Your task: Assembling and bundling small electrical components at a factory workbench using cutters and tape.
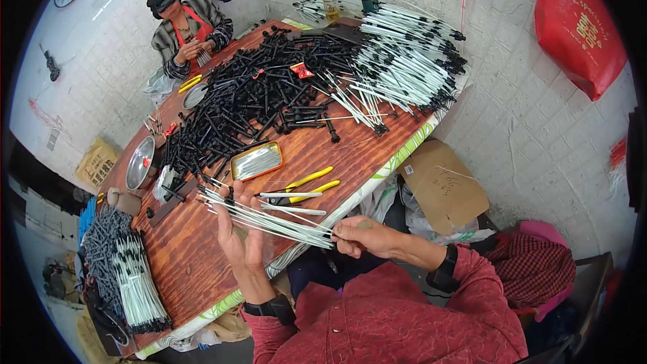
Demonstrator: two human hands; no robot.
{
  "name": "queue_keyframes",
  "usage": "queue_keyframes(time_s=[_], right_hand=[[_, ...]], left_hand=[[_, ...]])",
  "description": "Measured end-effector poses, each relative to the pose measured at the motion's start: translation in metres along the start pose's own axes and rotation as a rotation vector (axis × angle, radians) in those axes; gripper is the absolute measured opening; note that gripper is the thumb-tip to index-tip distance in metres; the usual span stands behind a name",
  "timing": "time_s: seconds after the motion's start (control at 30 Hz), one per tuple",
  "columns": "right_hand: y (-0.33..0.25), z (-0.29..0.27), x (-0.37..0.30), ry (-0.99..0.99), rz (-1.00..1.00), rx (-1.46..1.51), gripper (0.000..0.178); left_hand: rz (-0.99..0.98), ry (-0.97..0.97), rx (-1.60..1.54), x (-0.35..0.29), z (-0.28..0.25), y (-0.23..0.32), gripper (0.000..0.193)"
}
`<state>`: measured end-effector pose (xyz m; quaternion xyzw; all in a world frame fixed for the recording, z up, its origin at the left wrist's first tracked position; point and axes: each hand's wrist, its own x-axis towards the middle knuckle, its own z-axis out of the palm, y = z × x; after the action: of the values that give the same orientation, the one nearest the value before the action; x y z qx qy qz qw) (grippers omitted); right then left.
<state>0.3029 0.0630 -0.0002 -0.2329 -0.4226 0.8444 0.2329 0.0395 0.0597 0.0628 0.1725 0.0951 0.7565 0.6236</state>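
A bunch of thin white rods [291, 226] stretches between my hands over the table's near edge. My right hand [372, 234] is closed round the near right end, its thumb laid on top. At the other end, my left hand [244, 246] has the rods between its raised thumb and fingers; their exact grip is partly hidden. Just beyond lie pliers with yellow handles [310, 189], some of the rods crossing in front of them. A shallow yellow-rimmed tin [257, 161] of fine pale pins or wires sits behind my left hand.
A large heap of black plastic parts [263, 74] covers the middle of the wooden table [192, 256]. White rods with black ends [411, 61] are piled far right; a bundle [138, 283] stands left. A co-worker [192, 30] sits across, hands together. A cardboard box [441, 185] is right.
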Motion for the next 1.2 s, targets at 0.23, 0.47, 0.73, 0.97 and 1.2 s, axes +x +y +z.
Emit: queue_keyframes(time_s=[0.23, 0.47, 0.73, 0.97, 1.2], right_hand=[[0.015, 0.009, 0.002, -0.041, 0.040, 0.123, 0.033], [0.009, 0.017, -0.003, 0.081, -0.050, -0.181, 0.030], [-0.019, 0.029, -0.007, -0.145, -0.132, -0.647, 0.026], [-0.099, -0.074, 0.032, 0.999, -0.667, -1.619, 0.014], [-0.114, -0.154, 0.049, 1.156, -0.420, -1.832, 0.024]], left_hand=[[0.041, -0.072, 0.125, -0.002, 0.010, -0.006, 0.037], [0.133, -0.012, 0.407, -0.011, 0.025, -0.010, 0.033], [0.154, 0.155, 0.301, -0.011, 0.016, -0.002, 0.020], [0.017, -0.083, 0.039, -0.024, 0.014, 0.020, 0.021], [0.004, -0.034, 0.081, -0.028, 0.014, 0.020, 0.022]])
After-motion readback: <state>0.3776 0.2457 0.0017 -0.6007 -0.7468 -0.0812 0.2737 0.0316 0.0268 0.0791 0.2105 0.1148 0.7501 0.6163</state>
